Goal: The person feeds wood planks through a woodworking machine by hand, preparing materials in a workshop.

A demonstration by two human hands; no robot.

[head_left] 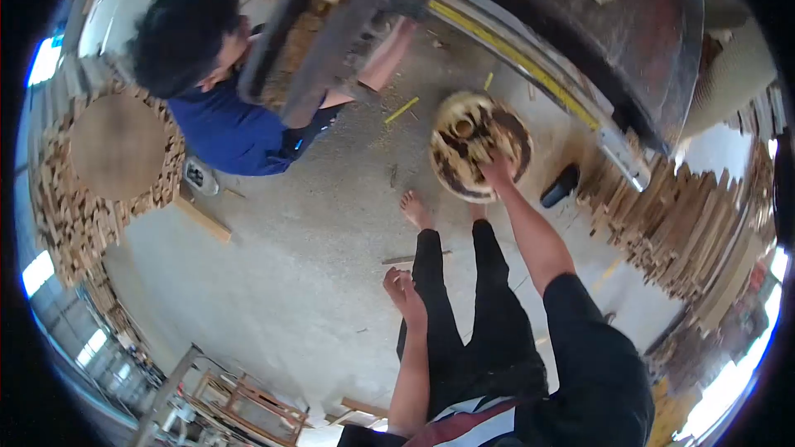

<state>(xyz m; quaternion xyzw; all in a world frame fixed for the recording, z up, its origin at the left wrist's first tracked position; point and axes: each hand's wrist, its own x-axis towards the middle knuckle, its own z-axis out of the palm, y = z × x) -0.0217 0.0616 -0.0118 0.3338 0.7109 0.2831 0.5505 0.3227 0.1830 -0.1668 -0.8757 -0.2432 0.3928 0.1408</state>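
Note:
A round wooden piece (464, 178), pale with dark brown patches and a hole-like round mark near its top, stands on the floor in front of my feet. My right hand (498, 170) reaches down onto its right part, fingers stretched over the wood and touching it. What lies under the fingertips is hidden. To the left of my legs, my left hand (406, 294) hangs in the air with loosely bent fingers and nothing visible in it. A thin strip of wood (416, 257) lies on the floor just beyond that hand.
A large machine (580, 25) with a yellow-marked rail (513, 54) fills the upper right. Another person in a blue shirt (228, 132) is at its left side. Wood stacks (679, 228) line the right; more wood surrounds a round board (118, 147) at left. A dark slipper (561, 185) lies nearby.

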